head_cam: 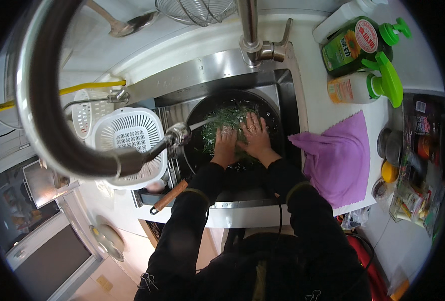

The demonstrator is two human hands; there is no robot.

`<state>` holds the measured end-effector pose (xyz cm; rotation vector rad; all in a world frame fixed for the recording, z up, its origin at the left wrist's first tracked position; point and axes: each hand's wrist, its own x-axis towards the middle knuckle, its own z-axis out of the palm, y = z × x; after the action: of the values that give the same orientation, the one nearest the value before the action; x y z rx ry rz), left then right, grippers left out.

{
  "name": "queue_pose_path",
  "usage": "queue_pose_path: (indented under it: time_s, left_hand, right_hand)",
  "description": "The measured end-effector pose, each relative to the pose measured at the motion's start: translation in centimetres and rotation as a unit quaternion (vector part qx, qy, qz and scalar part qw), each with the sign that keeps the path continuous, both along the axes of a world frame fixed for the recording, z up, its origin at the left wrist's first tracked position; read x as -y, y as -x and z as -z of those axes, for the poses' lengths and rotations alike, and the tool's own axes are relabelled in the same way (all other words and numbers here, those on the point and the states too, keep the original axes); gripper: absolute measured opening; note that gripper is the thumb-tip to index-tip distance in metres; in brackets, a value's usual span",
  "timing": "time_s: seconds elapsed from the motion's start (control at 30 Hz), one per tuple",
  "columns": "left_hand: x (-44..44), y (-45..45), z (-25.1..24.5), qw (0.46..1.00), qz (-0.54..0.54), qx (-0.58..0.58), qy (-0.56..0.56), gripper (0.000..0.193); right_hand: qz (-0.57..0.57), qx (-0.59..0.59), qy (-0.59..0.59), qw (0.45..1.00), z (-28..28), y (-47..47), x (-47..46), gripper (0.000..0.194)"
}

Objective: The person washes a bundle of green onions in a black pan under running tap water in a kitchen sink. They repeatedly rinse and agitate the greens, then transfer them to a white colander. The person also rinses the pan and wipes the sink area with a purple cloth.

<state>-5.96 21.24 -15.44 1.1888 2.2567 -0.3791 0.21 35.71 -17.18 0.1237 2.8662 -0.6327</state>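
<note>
Leafy greens (222, 117) float in water inside a dark wok (196, 109), which sits in a stainless steel sink (288, 90). Both hands rest on the greens, fingers partly in the water: my left hand (225, 145) near the middle of the wok and my right hand (257, 137) just right of it, fingers spread. Whether either hand grasps any greens cannot be told. Water runs into the wok from the faucet's spray head (179, 134) at its left. The wok's wooden handle (170, 195) points to the lower left, beside my left sleeve.
A white plastic colander (130, 116) stands left of the wok, under the curved faucet neck (34, 94). A purple cloth (337, 165) lies on the right counter, below a green-topped spray bottle (352, 88) and a pump bottle (348, 49). Behind the sink rises a lever tap (273, 50).
</note>
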Motion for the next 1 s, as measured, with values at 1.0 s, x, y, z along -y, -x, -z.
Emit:
queue_pose_path:
  time_s: [1.0]
  left_hand:
    - [2.0, -1.0, -3.4, 0.705, -0.652, 0.276, -0.028, 0.067]
  right_hand:
    - [0.166, 0.043, 0.035, 0.985, -3.0, 4.6, -2.6, 0.043]
